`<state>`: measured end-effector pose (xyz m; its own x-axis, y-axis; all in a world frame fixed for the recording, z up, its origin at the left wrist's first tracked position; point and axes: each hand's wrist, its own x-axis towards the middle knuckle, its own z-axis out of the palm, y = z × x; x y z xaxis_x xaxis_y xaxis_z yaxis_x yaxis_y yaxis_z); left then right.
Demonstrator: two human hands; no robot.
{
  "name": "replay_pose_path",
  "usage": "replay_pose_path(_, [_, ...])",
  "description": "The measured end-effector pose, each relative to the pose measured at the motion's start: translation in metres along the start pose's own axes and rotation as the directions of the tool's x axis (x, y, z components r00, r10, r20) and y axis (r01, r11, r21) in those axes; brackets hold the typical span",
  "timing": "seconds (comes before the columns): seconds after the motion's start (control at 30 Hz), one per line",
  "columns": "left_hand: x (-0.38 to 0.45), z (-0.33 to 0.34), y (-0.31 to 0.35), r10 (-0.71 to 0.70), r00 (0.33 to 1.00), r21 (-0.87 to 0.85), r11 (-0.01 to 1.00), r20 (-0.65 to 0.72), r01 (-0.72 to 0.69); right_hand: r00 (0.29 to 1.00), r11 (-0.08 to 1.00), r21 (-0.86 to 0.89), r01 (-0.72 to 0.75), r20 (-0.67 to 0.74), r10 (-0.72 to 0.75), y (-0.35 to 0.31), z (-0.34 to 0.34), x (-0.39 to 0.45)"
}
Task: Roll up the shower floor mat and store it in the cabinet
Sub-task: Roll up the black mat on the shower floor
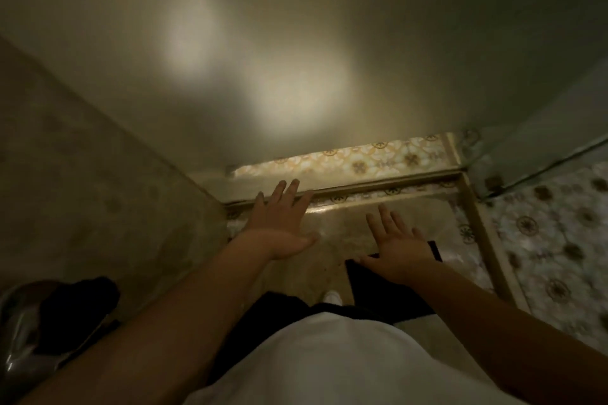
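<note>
hands spread flat and empty over the shower floor: left hand (283, 220) reaches forward with fingers splayed toward the raised threshold strip (378, 186), right hand (399, 246) hovers palm-down nearer the body, neither gripping anything. whether either palm touches a surface cannot be told in the dim, blurred view. beneath and between the hands lies a pale, smooth, translucent-looking sheet, judged to be the shower floor mat (342, 233), lying flat and unrolled, its far edge close against the threshold strip; its near edge is hidden behind the person's white shirt (329, 358) and dark shorts. a small dark rectangular patch (378, 286) shows under the right wrist; what it is cannot be told. outward, a plain wall (263, 43) fills the upper field with two soft light patches, a mottled side wall (92, 191) stands at the left, and patterned floor tiles (552, 240) extend to the right beyond a pale frame rail (483, 233). no cabinet is in view. step in hand, as judged: the reach toward the mat, with rolling not yet begun. the next move calls for both hands to come down on one edge, lift it free of the floor, and curl it over evenly so that the roll stays straight
</note>
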<state>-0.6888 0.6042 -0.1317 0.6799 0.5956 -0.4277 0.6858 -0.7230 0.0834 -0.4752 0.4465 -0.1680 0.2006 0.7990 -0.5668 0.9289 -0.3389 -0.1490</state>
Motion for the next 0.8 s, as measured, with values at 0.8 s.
replay_pose_path(0.8, [0.170,-0.048,0.129,0.819,0.430,0.320,0.321,0.378,-0.892,0.525,0.309,0.615,-0.726,0.206,0.826,-0.031,0.076,-0.071])
